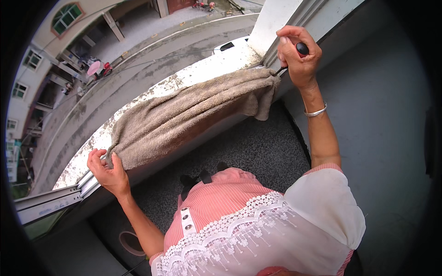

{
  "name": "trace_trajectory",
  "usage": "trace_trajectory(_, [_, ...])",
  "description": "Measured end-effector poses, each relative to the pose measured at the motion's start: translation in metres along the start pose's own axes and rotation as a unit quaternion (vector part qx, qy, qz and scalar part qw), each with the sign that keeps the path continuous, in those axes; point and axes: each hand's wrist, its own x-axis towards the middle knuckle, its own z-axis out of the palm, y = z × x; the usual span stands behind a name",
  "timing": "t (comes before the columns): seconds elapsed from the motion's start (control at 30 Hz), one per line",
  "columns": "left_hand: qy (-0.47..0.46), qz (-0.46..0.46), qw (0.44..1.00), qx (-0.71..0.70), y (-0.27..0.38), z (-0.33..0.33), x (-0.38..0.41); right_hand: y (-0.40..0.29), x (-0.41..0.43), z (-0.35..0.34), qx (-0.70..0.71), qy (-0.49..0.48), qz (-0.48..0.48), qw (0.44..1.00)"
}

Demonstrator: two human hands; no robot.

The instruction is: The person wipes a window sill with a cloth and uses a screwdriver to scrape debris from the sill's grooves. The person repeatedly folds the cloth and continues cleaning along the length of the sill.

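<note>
A grey-brown towel [197, 110] lies bunched lengthwise over the sill of a window, its near edge hanging down on the room side. My left hand [108, 170] is at the towel's left end, thumb against the cloth and fingers curled around its edge. My right hand [299, 57] is closed around a tool handle [302, 49] with a black end and some red. From that fist a thin dark shaft [281, 70] reaches down to the towel's right end at the window frame. The shaft's tip is hidden.
A white window frame [307, 17] rises at the right, and metal sash rails [51, 203] run at the lower left. Beyond the weathered outer ledge [86, 155] is a drop to a street with a white car [231, 45]. A pink round rim [133, 243] shows near the floor.
</note>
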Motion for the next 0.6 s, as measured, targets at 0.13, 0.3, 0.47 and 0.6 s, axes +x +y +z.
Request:
trace_trajectory(0.13, [-0.029,0.189,0.978,0.079,0.021,-0.006,-0.015,-0.002,0.001,-0.009,0.048,0.027,0.085,0.995])
trace_trajectory(0.3, [-0.12,0.201,0.972,0.032,0.026,0.006,-0.026,-0.01,0.004,0.013,0.045,0.039,0.117,0.991])
trace_trajectory(0.47, [-0.122,0.183,0.975,0.018,0.018,0.013,-0.025,-0.079,-0.014,0.118,0.105,0.01,0.065,0.992])
trace_trajectory(0.6, [-0.128,0.195,0.972,-0.008,0.024,0.012,-0.017,-0.127,-0.038,0.196,0.297,-0.014,0.011,0.955])
